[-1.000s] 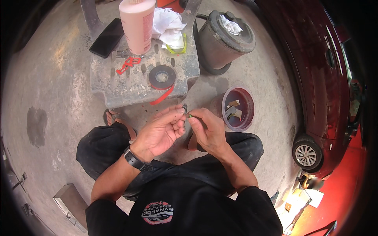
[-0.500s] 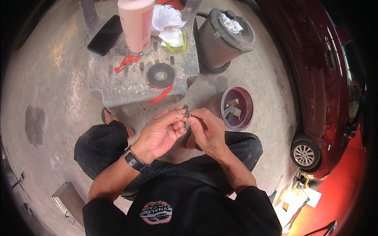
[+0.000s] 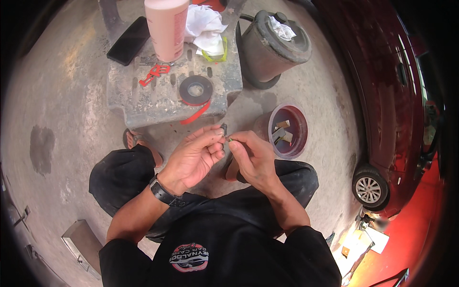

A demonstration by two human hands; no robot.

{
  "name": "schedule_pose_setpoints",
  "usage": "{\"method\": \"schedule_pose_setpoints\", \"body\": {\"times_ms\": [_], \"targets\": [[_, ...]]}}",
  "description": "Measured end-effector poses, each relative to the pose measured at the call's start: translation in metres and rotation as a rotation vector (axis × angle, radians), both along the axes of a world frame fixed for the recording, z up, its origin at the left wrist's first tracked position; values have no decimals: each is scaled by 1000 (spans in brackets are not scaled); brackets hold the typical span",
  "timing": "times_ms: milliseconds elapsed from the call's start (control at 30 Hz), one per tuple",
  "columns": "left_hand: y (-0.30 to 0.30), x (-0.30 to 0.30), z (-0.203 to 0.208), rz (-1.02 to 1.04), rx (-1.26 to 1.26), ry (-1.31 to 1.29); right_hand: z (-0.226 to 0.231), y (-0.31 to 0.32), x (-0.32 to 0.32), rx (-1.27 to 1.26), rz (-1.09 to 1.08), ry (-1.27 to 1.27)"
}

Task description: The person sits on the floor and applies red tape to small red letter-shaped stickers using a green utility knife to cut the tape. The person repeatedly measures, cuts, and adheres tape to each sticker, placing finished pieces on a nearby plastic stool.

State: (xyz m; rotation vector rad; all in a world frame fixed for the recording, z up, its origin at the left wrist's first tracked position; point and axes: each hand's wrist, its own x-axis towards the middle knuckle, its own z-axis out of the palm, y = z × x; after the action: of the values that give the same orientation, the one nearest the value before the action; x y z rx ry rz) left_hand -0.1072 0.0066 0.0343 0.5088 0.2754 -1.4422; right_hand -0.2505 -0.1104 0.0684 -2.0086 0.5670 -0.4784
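Observation:
My left hand point(image 3: 195, 152) pinches a small dark piece point(image 3: 224, 128) between thumb and fingertips; its exact kind cannot be made out. Close against it, my right hand point(image 3: 252, 155) is closed in a pinch on a tiny greenish bit point(image 3: 230, 140), mostly hidden by the fingers. Both hands meet just in front of a worn grey plastic chair point(image 3: 167, 106). On its seat lies a roll of dark tape point(image 3: 196, 91) with a loose red strip point(image 3: 195, 113) hanging toward the front edge. Red cut-out pieces point(image 3: 155, 75) rest left of the roll.
The chair also bears a pinkish bottle point(image 3: 166, 28), a black phone point(image 3: 128, 41), crumpled white tissue point(image 3: 205, 23) and a yellow-green item point(image 3: 216, 56). A bucket point(image 3: 304, 136) with small pieces inside stands right, below a lidded grey bin point(image 3: 270, 52). A dark red car point(image 3: 382, 105) is farther right.
The dark piece in my left hand now shows slightly higher above the fingertips. My right hand has shifted very slightly; both pinches hold.

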Motion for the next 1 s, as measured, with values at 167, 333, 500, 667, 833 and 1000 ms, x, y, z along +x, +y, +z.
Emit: {"method": "schedule_pose_setpoints", "body": {"times_ms": [167,333,500,667,833,1000], "targets": [[2,1,-7,-13,-44,35,-1,-1,0,13,1,4],[2,0,-6,-36,-62,92,-1,-1,0,24,-7,8],[2,-2,-6,-43,-46,55,-1,1,1,87,-31,17],[3,-3,-4,-54,-39,6,3,-1,4,75,-21,24],[3,0,-10,-29,-74,73,2,-3,-3,29,6,22],[3,-1,-5,-53,-47,42,0,-5,-3,14,-1,20]]}}
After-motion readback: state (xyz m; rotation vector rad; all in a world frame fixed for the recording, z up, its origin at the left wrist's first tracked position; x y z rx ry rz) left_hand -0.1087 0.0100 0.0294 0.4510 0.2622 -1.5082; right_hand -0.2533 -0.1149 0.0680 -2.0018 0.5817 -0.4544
